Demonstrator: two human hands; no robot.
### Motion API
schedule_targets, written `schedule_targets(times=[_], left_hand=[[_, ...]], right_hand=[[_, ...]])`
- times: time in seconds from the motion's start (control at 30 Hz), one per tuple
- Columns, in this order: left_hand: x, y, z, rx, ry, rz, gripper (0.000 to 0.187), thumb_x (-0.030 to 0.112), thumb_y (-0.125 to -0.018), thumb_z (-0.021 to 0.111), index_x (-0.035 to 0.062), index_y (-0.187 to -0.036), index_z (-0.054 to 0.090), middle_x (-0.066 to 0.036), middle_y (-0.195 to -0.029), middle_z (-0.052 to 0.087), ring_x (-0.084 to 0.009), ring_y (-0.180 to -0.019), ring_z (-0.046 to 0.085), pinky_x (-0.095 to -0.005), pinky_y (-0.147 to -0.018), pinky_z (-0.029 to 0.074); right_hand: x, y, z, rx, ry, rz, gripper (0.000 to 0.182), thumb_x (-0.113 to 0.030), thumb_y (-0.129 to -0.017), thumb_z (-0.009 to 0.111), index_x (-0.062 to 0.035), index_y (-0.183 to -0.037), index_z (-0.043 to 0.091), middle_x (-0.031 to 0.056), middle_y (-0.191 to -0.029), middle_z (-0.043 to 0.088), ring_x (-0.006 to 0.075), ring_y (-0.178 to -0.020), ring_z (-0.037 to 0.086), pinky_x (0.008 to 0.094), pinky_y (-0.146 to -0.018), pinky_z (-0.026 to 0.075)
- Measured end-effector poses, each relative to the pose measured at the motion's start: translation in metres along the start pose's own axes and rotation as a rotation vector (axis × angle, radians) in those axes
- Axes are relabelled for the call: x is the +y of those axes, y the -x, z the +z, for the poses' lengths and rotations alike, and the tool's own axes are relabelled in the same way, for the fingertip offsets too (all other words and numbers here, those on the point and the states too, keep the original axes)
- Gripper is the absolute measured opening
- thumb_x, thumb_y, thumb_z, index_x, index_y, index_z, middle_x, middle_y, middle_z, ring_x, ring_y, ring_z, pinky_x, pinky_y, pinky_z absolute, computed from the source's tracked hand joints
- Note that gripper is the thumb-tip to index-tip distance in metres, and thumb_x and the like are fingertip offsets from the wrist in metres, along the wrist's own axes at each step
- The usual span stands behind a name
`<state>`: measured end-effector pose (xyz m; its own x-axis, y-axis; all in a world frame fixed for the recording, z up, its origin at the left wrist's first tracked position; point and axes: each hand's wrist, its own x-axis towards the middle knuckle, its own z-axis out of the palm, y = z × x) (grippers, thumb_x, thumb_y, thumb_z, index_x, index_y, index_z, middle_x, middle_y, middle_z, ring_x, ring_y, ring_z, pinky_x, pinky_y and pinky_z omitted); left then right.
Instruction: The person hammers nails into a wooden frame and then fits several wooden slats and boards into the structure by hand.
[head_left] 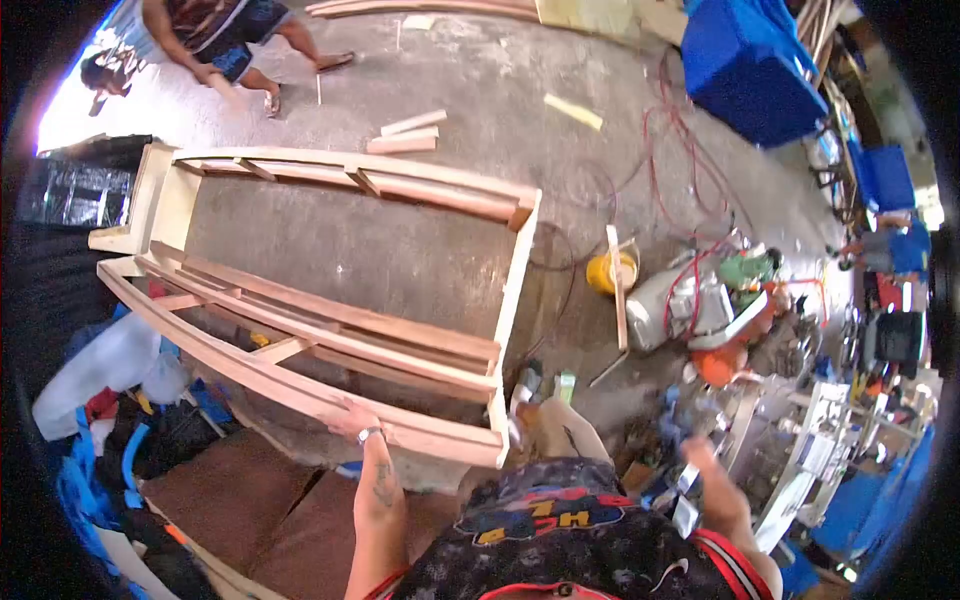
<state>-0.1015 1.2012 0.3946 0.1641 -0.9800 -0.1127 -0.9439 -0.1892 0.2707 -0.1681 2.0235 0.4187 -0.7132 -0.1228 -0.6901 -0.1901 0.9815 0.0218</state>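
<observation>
A long wooden frame (300, 355) of pale, bare timber stands across the left and middle of the head view. Its curved rails are joined by short crosspieces. My left hand (355, 420), with a watch at the wrist, is on the frame's near rail, its fingers closed over the wood. Out to the right is my right hand (705, 457), smeared by motion, close to a cluttered stand of metal parts (800, 460). Whether it holds anything is not clear.
A person (225, 40) in shorts walks at the upper left. Wood offcuts (410, 130) lie on the concrete floor. Rightward are a yellow bucket (610, 268), a compressor-like machine (685, 300), red hoses (660, 130) and a blue bin (750, 70). Brown sheets (230, 490) lie at the lower left.
</observation>
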Motion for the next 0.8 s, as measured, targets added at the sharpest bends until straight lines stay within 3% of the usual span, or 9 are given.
schedule_targets(times=[0.03, 0.07, 0.1, 0.2, 0.37, 0.43, 0.53, 0.57, 0.8], left_hand=[[-0.007, -0.004, 0.009, 0.004, -0.005, -0.004, 0.079, 0.040, -0.087, 0.052, 0.0002, -0.142, 0.011, -0.026, -0.141, 0.026, -0.0425, -0.129, 0.027, -0.0502, -0.102, 0.033], [-0.015, -0.009, 0.020, 0.009, -0.009, -0.009, 0.079, 0.039, -0.087, 0.053, 0.0003, -0.142, 0.011, -0.026, -0.140, 0.026, -0.0424, -0.128, 0.029, -0.0501, -0.102, 0.034], [-0.021, -0.013, 0.027, 0.013, -0.014, -0.013, 0.079, 0.038, -0.087, 0.053, 0.0004, -0.142, 0.011, -0.027, -0.140, 0.027, -0.0422, -0.127, 0.030, -0.0499, -0.101, 0.034], [-0.020, -0.014, 0.025, 0.121, 0.031, 0.063, 0.077, 0.036, -0.086, 0.054, 0.0013, -0.142, 0.013, -0.029, -0.138, 0.029, -0.0435, -0.122, 0.037, -0.0503, -0.097, 0.037], [0.032, 0.012, -0.016, 0.090, 0.173, -0.007, 0.075, 0.035, -0.084, 0.057, 0.0042, -0.142, 0.019, -0.030, -0.133, 0.036, -0.0467, -0.116, 0.042, -0.0493, -0.093, 0.039], [0.022, 0.003, 0.001, 0.097, 0.150, -0.027, 0.076, 0.038, -0.084, 0.057, 0.0057, -0.141, 0.021, -0.028, -0.132, 0.039, -0.0447, -0.115, 0.044, -0.0487, -0.092, 0.040], [0.001, -0.004, 0.012, 0.123, 0.285, -0.020, 0.076, 0.044, -0.083, 0.056, 0.0093, -0.142, 0.023, -0.024, -0.131, 0.044, -0.0411, -0.110, 0.051, -0.0477, -0.089, 0.042], [0.029, 0.008, -0.014, 0.083, 0.184, -0.091, 0.075, 0.044, -0.083, 0.057, 0.0109, -0.142, 0.023, -0.025, -0.130, 0.046, -0.0414, -0.109, 0.052, -0.0477, -0.089, 0.042], [0.049, 0.004, -0.003, 0.114, 0.205, -0.131, 0.073, 0.039, -0.084, 0.059, 0.0116, -0.142, 0.024, -0.022, -0.127, 0.049, -0.0330, -0.110, 0.053, -0.0405, -0.088, 0.042]], right_hand=[[-0.025, 0.010, -0.004, 0.038, 0.439, -0.577, 0.009, -0.019, -0.073, 0.056, -0.0102, -0.071, 0.057, 0.0054, -0.064, 0.055, 0.0250, -0.061, 0.056, 0.0375, -0.056, 0.046], [-0.071, 0.030, -0.027, -0.319, -0.319, -0.095, 0.011, -0.020, -0.074, 0.057, -0.0114, -0.077, 0.061, 0.0031, -0.067, 0.059, 0.0214, -0.061, 0.057, 0.0355, -0.057, 0.047], [-0.022, 0.022, 0.068, -0.451, -0.212, -0.172, 0.019, -0.022, -0.083, 0.053, -0.0107, -0.093, 0.064, 0.0022, -0.077, 0.064, 0.0168, -0.067, 0.059, 0.0328, -0.061, 0.048], [-0.125, 0.003, -0.024, -0.581, -0.201, -0.088, 0.022, -0.023, -0.082, 0.052, -0.0071, -0.092, 0.063, 0.0103, -0.083, 0.063, 0.0259, -0.076, 0.059, 0.0376, -0.066, 0.047], [-0.183, -0.195, -0.145, -0.269, -0.123, -0.344, 0.033, -0.030, -0.082, 0.050, -0.0008, -0.090, 0.061, 0.0206, -0.089, 0.063, 0.0362, -0.085, 0.060, 0.0438, -0.073, 0.047], [-0.239, -0.302, -0.222, -0.326, -0.124, -0.141, 0.039, -0.038, -0.085, 0.053, -0.0030, -0.101, 0.058, 0.0200, -0.108, 0.059, 0.0356, -0.103, 0.055, 0.0452, -0.081, 0.046], [-0.333, -0.466, -0.316, -0.081, 0.124, -0.417, 0.033, -0.031, -0.082, 0.055, -0.0037, -0.100, 0.059, 0.0214, -0.091, 0.063, 0.0374, -0.087, 0.061, 0.0456, -0.076, 0.047], [-0.384, -0.519, -0.352, -0.232, 0.163, -0.368, 0.035, -0.031, -0.081, 0.055, -0.0039, -0.104, 0.058, 0.0215, -0.096, 0.063, 0.0374, -0.092, 0.060, 0.0442, -0.079, 0.047], [-0.656, -0.650, -0.494, 0.126, -0.106, -0.777, 0.041, -0.033, -0.082, 0.059, -0.0059, -0.113, 0.056, 0.0171, -0.102, 0.064, 0.0319, -0.094, 0.061, 0.0393, -0.081, 0.048]])
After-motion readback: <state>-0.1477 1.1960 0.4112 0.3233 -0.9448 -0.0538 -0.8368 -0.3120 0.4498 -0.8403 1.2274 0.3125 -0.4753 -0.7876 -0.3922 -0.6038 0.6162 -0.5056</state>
